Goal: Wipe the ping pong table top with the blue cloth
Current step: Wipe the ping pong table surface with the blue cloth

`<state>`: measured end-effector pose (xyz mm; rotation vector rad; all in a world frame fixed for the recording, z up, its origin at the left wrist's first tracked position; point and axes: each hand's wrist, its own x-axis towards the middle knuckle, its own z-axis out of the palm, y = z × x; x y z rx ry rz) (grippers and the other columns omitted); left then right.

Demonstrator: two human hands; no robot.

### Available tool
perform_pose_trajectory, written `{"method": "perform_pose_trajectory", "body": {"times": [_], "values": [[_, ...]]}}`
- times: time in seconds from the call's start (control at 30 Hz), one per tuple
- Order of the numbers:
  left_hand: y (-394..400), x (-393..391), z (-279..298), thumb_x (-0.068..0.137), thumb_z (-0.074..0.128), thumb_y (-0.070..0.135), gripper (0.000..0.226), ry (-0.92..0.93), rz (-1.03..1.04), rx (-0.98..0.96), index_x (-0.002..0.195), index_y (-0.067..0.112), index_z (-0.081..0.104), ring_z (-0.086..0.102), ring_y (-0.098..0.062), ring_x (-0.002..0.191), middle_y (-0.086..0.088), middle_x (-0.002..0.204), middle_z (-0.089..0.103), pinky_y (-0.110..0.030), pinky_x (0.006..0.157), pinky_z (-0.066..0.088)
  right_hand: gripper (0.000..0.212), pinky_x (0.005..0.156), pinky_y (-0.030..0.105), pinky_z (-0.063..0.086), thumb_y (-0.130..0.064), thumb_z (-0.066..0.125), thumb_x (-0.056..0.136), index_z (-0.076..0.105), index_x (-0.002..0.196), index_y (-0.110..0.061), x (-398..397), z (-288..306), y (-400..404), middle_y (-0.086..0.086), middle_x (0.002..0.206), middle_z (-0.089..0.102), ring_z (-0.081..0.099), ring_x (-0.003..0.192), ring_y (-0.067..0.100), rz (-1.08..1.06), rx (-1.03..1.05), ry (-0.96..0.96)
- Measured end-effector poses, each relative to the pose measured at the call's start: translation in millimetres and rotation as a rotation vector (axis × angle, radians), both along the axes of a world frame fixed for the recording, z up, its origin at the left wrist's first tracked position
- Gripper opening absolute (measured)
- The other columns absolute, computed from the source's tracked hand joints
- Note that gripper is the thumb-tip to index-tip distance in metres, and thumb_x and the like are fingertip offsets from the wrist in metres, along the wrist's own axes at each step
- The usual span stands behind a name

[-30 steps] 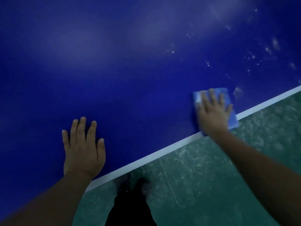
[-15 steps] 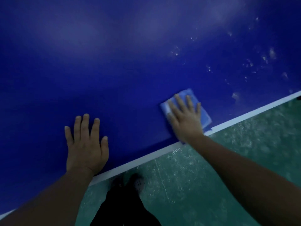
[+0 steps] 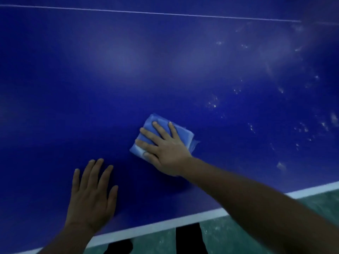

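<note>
Resting flat at lower left of frame, the left hand (image 3: pixel 91 197) lies palm down on the table top (image 3: pixel 73 107), fingers straight and slightly spread, pointing up the frame; it holds nothing. White edge line (image 3: pixel 156 225) runs along the bottom, rising toward the right.

Centre of frame: the cloth (image 3: pixel 161 133), folded into a thick, roughly square pad, light blue, lies on the table top well inside the edge line. No clear long axis; one corner points to the upper left, and the sides run on diagonals. A pale fringe shows at its right side.

The right hand (image 3: pixel 165 147) presses on the cloth with straight, spread fingers (image 3: pixel 160 128) pointing to the upper left; palm covers the pad's lower right part. Forearm enters from the lower right corner.

Right half of frame: pale specks and smears (image 3: pixel 212 103) scattered over the blue surface. Thin white line (image 3: pixel 165 13) crosses the top. Green floor (image 3: pixel 220 233) at bottom right, dark trouser legs (image 3: pixel 189 239) below the table edge.
</note>
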<state>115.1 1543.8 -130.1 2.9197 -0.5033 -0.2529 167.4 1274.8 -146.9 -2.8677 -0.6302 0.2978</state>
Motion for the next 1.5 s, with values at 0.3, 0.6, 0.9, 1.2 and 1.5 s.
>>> {"method": "perform_pose_trajectory", "body": {"times": [0.3, 0.6, 0.9, 1.2, 1.5], "values": [[-133.8, 5.0, 4.6, 0.096, 0.032, 0.043, 0.062, -0.037, 0.19, -0.11, 0.143, 0.006, 0.049, 0.024, -0.034, 0.148, -0.015, 0.157, 0.035, -0.059, 0.12, 0.01, 0.059, 0.115, 0.069, 0.0, -0.055, 0.011, 0.1, 0.011, 0.158, -0.041, 148.8, 19.5, -266.9, -0.008, 0.168, 0.001, -0.005, 0.153, 0.033, -0.943, -0.085, 0.071], [-138.2, 7.1, -7.2, 0.103, 0.012, 0.049, 0.067, -0.014, 0.151, -0.024, 0.146, 0.011, 0.047, 0.021, -0.034, 0.148, -0.014, 0.157, 0.033, -0.059, 0.119, 0.01, 0.048, 0.117, 0.066, 0.006, -0.05, 0.031, 0.103, 0.041, 0.149, -0.037, 8.4, 4.1, -158.8, -0.001, 0.161, 0.032, 0.02, 0.151, 0.037, 0.308, 0.002, -0.036], [-139.2, 6.3, -3.9, 0.097, 0.029, 0.038, 0.059, -0.019, 0.157, -0.057, 0.145, 0.009, 0.047, 0.02, -0.036, 0.148, -0.016, 0.157, 0.034, -0.061, 0.119, 0.01, 0.061, 0.117, 0.066, 0.004, -0.052, 0.014, 0.099, 0.021, 0.158, -0.035, 82.7, 18.3, -295.9, -0.003, 0.168, 0.011, 0.002, 0.153, 0.034, -0.615, -0.17, -0.045], [-134.1, 4.0, -11.1, 0.097, 0.026, 0.042, 0.061, -0.033, 0.153, -0.062, 0.148, 0.014, 0.043, 0.016, -0.032, 0.15, -0.013, 0.159, 0.03, -0.058, 0.12, 0.007, 0.058, 0.114, 0.069, 0.015, -0.054, 0.023, 0.097, 0.03, 0.152, -0.034, -16.7, 12.7, -303.7, 0.006, 0.162, 0.031, 0.02, 0.15, 0.041, -0.24, -0.187, -0.098], [-134.7, 3.3, -13.4, 0.097, 0.025, 0.042, 0.06, -0.055, 0.161, -0.1, 0.149, 0.015, 0.041, 0.012, -0.03, 0.15, -0.011, 0.16, 0.028, -0.056, 0.121, 0.002, 0.05, 0.116, 0.068, 0.002, -0.05, 0.023, 0.105, 0.032, 0.153, -0.039, -161.8, -6.0, -134.0, -0.003, 0.165, 0.022, 0.015, 0.152, 0.039, -0.086, -0.067, -0.118]]}}
